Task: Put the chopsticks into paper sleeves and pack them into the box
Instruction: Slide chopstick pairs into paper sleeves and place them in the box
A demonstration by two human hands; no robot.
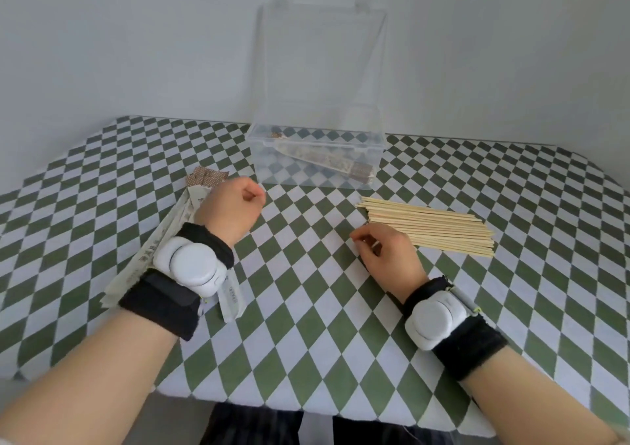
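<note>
Open clear box (259,153) holds a sleeved pair (329,160); to its front-left, the left grip (235,207) curls empty over paper sleeves (160,240); to its front-right, the right grip (388,253), curled with contents unclear, sits beside bare chopsticks (443,229) on the checkered worktop (306,308)

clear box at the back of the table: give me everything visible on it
The clear box is a shallow rectangular tub of transparent plastic, its lid standing open, upright at the back. It rests flat on the checkered tablecloth at the table's far middle. Paper-sleeved chopsticks lie diagonally on its floor, a brown patterned end toward the front right corner. The left hand and right hand are apart from it.
</note>
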